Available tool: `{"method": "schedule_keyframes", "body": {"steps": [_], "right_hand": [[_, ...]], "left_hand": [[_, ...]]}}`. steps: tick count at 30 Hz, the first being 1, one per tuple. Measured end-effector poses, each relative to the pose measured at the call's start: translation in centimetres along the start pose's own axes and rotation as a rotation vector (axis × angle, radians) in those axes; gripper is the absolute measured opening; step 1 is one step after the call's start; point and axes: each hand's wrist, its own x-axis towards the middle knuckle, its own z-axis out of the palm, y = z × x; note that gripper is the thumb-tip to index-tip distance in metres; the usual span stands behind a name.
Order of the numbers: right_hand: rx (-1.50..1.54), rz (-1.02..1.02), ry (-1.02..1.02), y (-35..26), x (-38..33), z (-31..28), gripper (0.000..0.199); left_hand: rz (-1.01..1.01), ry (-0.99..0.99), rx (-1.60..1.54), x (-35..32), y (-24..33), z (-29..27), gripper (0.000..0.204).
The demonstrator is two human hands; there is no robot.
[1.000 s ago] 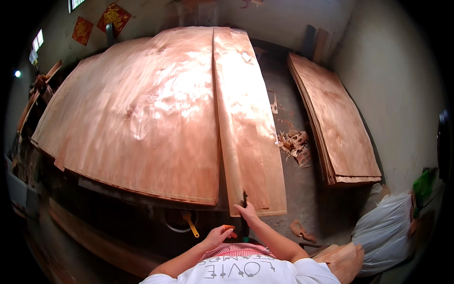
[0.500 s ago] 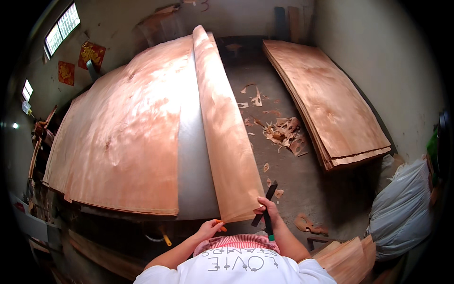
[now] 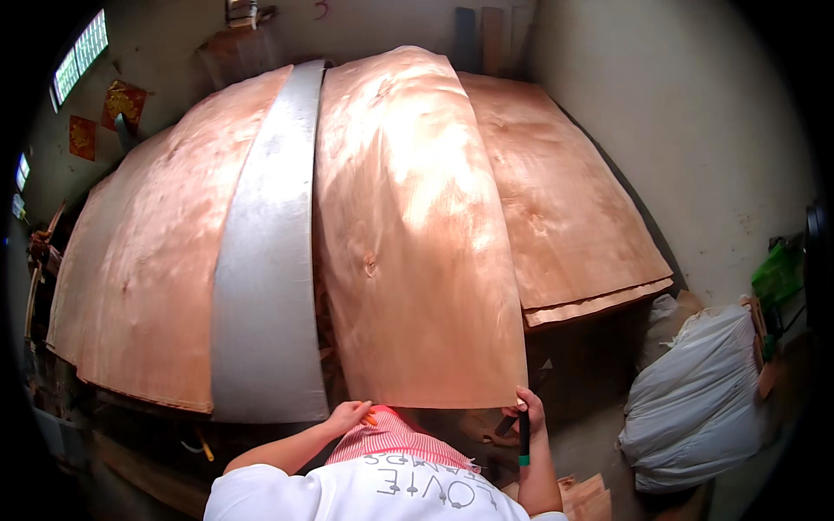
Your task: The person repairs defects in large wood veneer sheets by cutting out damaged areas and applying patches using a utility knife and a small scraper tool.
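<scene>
A wide sheet of thin wood veneer [image 3: 417, 286] stretches away from me, its near edge just above my waist. At its near left corner my left hand [image 3: 351, 418] is closed, with a small orange object [image 3: 370, 418] at the fingers. My right hand [image 3: 531, 411] grips the near right corner. That same hand also has a long black tool with a green end [image 3: 524, 443], and a second dark piece [image 3: 506, 425] shows beside it. Just what the orange object is, I cannot make out.
A veneer stack [image 3: 156, 269] lies on the left, next to a grey metal-like surface [image 3: 265, 321]. Another veneer stack [image 3: 582, 200] stands at right, partly behind the held sheet. A white sack [image 3: 695, 399] sits at lower right. Wood offcuts [image 3: 586, 499] lie near my right arm.
The veneer sheet has moved right off the grey surface and spread from a narrow fold to its broad face, now covering the floor gap and part of the right stack. Both hands still hold it.
</scene>
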Motion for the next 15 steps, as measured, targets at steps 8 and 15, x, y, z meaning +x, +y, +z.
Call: {"method": "schedule_keyframes", "body": {"steps": [8, 15], "right_hand": [[-0.341, -0.112, 0.392, -15.1, 3.7, -10.5, 0.022], [-0.395, -0.201, 0.421, -29.6, 6.3, -13.5, 0.015]], "left_hand": [[-0.369, 0.406, 0.100, 21.3, -0.3, 8.4, 0.064], [-0.569, 0.587, 0.093, 32.5, 6.7, 20.9, 0.085]]}}
